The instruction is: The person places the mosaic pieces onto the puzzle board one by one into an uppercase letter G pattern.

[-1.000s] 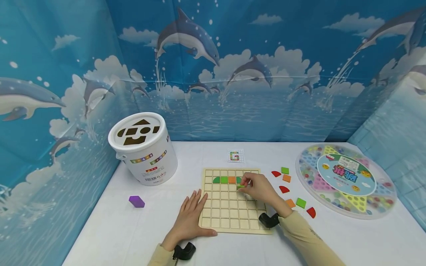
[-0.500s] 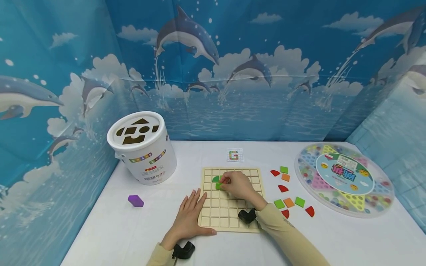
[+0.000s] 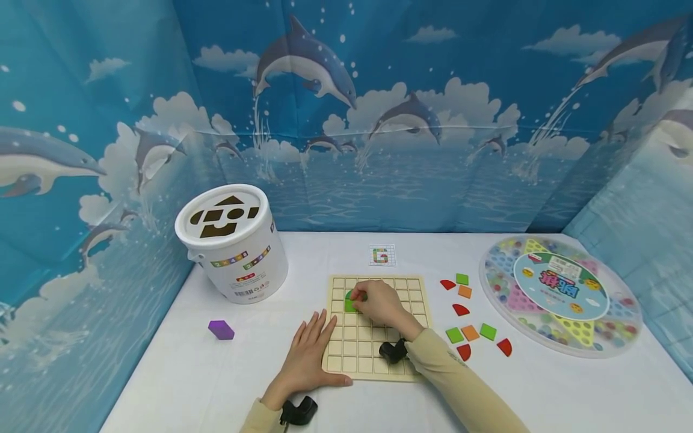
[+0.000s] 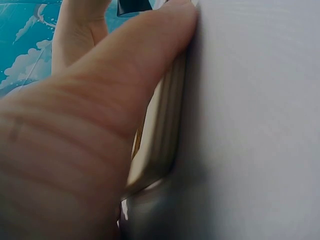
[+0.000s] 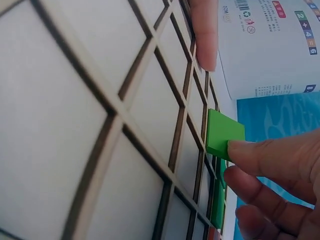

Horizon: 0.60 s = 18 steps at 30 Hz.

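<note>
My right hand (image 3: pixel 381 302) pinches a green square tile (image 5: pixel 224 132) between thumb and fingers, over the left part of a wooden grid board (image 3: pixel 373 349). In the right wrist view the tile tilts with one edge at the grid ridges. Just behind it in the head view, a dark green rounded piece (image 3: pixel 348 294) sits in the board; my hand hides the rest of that row. My left hand (image 3: pixel 308 355) rests with spread fingers at the board's left edge, thumb along its front corner. In the left wrist view, that hand (image 4: pixel 100 115) lies against the board's side (image 4: pixel 167 125).
Several loose tiles lie right of the board, including a red quarter-circle (image 3: pixel 461 310) and an orange square (image 3: pixel 470 332). A pattern card (image 3: pixel 382 255) lies behind it. A white bucket (image 3: pixel 238 264) and purple block (image 3: pixel 221 329) stand left; a round marble game (image 3: pixel 563 294) lies right.
My right hand has moved left across the board with the green square tile, from the right end of the row to its left end. My left hand has stayed in place.
</note>
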Each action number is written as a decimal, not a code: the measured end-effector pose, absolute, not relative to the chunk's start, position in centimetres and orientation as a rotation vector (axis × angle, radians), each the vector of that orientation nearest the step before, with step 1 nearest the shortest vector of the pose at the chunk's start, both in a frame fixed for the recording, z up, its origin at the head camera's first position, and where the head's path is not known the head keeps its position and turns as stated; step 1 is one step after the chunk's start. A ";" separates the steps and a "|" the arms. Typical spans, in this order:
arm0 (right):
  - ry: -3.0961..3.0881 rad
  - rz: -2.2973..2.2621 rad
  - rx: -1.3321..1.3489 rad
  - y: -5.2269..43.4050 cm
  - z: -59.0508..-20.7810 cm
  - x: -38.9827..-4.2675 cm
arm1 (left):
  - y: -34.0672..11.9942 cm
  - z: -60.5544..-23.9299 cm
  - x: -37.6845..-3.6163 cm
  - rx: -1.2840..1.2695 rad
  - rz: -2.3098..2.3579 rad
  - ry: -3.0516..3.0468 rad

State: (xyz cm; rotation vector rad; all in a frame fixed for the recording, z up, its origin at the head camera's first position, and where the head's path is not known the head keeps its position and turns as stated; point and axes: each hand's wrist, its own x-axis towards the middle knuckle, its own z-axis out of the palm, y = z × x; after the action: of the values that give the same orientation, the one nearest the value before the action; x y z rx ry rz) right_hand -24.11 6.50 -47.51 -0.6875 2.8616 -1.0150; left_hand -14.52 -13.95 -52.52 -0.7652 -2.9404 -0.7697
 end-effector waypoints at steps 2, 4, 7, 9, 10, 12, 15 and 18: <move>2.878 -0.993 -0.682 6.5 -47.5 -24.1 | -13.9 -52.5 -14.5 -0.763 -0.780 -2.940; 2.899 -0.975 -0.676 6.5 -47.4 -24.1 | -13.9 -52.4 -14.5 -0.758 -0.782 -2.947; 2.928 -0.957 -0.665 6.4 -47.4 -24.2 | -13.9 -52.5 -14.5 -0.746 -0.779 -2.967; 2.941 -0.951 -0.651 6.4 -47.5 -24.2 | -13.9 -52.5 -14.6 -0.742 -0.773 -2.983; 2.946 -0.952 -0.648 6.3 -47.5 -24.2 | -13.9 -52.5 -14.6 -0.743 -0.772 -2.983; 2.946 -0.960 -0.639 6.2 -47.5 -24.2 | -13.9 -52.5 -14.6 -0.744 -0.773 -2.984; 2.944 -0.952 -0.639 6.1 -47.5 -24.2 | -13.9 -52.4 -14.5 -0.750 -0.772 -2.975; 2.940 -0.925 -0.649 6.0 -47.5 -24.2 | -13.9 -52.2 -14.5 -0.753 -0.777 -2.969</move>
State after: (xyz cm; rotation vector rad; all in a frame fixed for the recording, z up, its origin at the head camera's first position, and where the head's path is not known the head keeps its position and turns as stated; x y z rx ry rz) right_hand -24.21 6.05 -47.46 -0.6492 2.9402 -0.9245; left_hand -14.50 -13.86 -52.19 -0.7533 -2.9694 -0.7766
